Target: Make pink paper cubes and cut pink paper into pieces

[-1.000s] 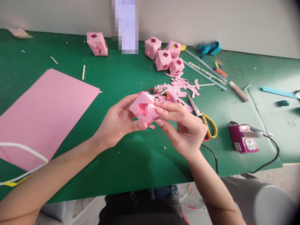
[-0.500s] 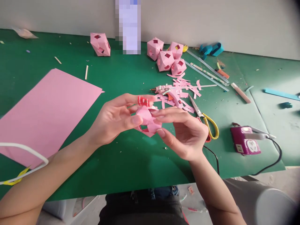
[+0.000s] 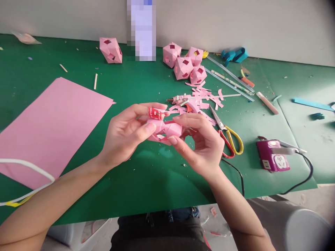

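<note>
Above the green table, a folded pink paper shape point(image 3: 169, 129) with cut-out openings is held between both hands. My left hand point(image 3: 128, 130) grips its left side, thumb on the near face and fingers behind. A small red-and-white patterned piece point(image 3: 155, 113) sits at my left fingers; whether it is wrapped around one I cannot tell. My right hand point(image 3: 202, 139) pinches the right side of the shape between thumb and fingertips. Just beyond the hands lie pink paper scraps point(image 3: 201, 92) and a pink hot glue gun point(image 3: 180, 99), its grip partly among the scraps.
Several finished pink paper shapes point(image 3: 184, 68) stand at the back, another point(image 3: 111, 50) farther left. A large pink sheet point(image 3: 54, 122) lies left. Scissors point(image 3: 230, 136) rest by my right hand, with a purple power socket point(image 3: 273, 155) and its black cable farther right.
The paper shape has been turned and tilted in my fingers, showing a flatter side with an opening on top. My right hand has moved slightly left.
</note>
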Demonstrator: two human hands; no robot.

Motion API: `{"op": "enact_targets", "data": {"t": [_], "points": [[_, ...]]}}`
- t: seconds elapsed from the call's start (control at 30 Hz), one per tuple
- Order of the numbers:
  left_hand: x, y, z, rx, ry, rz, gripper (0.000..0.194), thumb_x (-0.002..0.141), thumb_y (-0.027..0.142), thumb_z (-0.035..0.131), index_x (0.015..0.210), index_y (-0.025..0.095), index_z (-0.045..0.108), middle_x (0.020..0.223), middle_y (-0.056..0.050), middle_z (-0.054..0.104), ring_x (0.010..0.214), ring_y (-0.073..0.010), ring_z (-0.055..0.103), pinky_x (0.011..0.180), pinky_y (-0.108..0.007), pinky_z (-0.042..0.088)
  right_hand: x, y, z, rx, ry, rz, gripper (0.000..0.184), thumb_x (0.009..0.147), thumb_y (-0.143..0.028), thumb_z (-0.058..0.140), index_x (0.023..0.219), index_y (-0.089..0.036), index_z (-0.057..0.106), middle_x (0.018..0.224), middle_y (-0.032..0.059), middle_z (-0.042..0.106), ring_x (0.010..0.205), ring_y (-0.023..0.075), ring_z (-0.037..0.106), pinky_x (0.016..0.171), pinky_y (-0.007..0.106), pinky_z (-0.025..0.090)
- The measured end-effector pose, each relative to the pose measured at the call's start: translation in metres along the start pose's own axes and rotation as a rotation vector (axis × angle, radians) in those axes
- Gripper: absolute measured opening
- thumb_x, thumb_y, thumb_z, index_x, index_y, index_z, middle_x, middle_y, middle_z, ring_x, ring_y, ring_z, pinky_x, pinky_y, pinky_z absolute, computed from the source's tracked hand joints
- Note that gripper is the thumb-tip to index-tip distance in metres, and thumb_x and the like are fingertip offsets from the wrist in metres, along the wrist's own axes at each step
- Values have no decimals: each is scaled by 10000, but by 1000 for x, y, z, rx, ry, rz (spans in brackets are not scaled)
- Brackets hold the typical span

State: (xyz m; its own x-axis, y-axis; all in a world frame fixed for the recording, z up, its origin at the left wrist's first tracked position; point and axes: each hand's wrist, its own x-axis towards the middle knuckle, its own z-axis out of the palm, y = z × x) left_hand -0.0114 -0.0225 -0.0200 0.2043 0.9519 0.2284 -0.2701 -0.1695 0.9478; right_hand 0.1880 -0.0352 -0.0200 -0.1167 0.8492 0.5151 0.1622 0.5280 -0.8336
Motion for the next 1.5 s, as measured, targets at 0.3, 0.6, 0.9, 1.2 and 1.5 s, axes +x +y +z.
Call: {"op": "enact_targets", "data": {"t": [0.3, 0.6, 0.9, 1.2, 1.5], "points": [[-1, 4, 2, 30, 52, -30, 84, 929, 248, 756, 1003, 288, 754, 1298, -24, 739, 1187, -252, 727, 993, -432, 648, -3, 1, 1, -7, -2, -14, 276, 876, -245, 813, 1138, -261, 728, 1120, 81, 754, 1041, 238, 727, 663, 335, 664], [0, 2, 1, 27, 24, 6, 88, 926, 228, 760, 997, 280, 755, 1301, -32, 727, 1186, -244, 725, 1041, -435, 614, -1, -1, 0, 0, -10, -14, 293, 866, -189, 809, 1144, -255, 747, 1121, 76, 749, 1072, 231, 715, 662, 309, 674], [-2, 6, 2, 67, -17, 25, 157, 869, 224, 826, 1006, 278, 772, 1281, -58, 732, 1258, -291, 689, 1033, -456, 614, 1, 1, -3, 0, -46, -99, 309, 877, -210, 810, 1175, -275, 760, 1143, 74, 739, 1068, 230, 713, 659, 319, 703], [-2, 9, 1, 71, -70, 36, 198, 877, 204, 821, 1030, 329, 820, 1342, -20, 742, 1352, -322, 651, 1057, -502, 629, 1, 2, -5, -28, -68, -105, 332, 900, -259, 802, 1227, -303, 767, 1157, 70, 738, 1055, 233, 718, 665, 329, 702], [-7, 6, -3, 94, -62, -40, 301, 845, 331, 867, 1126, 426, 819, 1513, 52, 630, 1465, -389, 539, 1172, -643, 532, 2, 6, -8, -51, -90, -131, 372, 927, -318, 785, 1297, -339, 751, 1200, 62, 724, 1127, 250, 702, 743, 368, 698]]}}
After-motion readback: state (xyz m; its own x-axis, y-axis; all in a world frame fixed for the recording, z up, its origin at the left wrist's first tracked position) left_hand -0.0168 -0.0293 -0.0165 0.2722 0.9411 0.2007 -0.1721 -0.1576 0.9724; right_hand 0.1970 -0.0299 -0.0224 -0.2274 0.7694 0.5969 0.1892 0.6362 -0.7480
